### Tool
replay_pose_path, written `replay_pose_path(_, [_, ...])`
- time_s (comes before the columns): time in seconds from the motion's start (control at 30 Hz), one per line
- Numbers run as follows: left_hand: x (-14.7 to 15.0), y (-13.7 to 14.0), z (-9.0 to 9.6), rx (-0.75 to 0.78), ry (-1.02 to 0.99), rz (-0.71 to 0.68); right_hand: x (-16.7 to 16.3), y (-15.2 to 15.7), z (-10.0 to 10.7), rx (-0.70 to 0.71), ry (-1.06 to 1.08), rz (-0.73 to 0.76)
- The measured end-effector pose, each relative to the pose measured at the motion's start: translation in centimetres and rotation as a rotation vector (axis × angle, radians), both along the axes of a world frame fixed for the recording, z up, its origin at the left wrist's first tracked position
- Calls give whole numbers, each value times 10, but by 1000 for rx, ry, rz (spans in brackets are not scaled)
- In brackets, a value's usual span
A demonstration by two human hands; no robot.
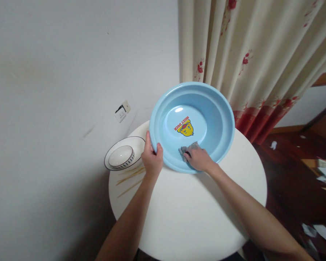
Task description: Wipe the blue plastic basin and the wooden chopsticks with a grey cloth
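A light blue plastic basin (217, 112) is tilted toward me over the round table, with a yellow duck print on its inner bottom. My left hand (152, 157) grips the basin's left rim, thumb inside and fingers around the outer edge. In my right hand (197, 158) is a grey cloth (182, 152), bunched under the fingers and pressed against the basin's lower inner wall. The hand covers part of the cloth.
The white round table (190, 217) carries a plate (137, 145) with a small bowl (121, 156) in it, left of the basin. Several chopsticks (129, 177) lie beside them. A wall with a socket (121, 114) borders the left; a curtain (250, 65) hangs behind.
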State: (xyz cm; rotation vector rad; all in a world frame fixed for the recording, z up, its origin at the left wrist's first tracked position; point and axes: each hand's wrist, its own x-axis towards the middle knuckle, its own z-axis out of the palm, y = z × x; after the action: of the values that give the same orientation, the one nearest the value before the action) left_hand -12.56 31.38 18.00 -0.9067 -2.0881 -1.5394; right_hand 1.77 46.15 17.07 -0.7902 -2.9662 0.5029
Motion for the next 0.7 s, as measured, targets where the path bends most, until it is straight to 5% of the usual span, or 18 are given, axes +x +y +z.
replay_pose_path(0.17, [-3, 0, -1, -4, -19, 3, 1, 4, -2, 37, 29, -32])
replay_pose_path(0.5, [-2, -1, 0, -2, -26, 42, -8, -22, -8, -173, 414, 262])
replay_pose_path(0.7, [-4, -2, 0, 56, -39, 13, -3, -11, -4, -98, 211, 128])
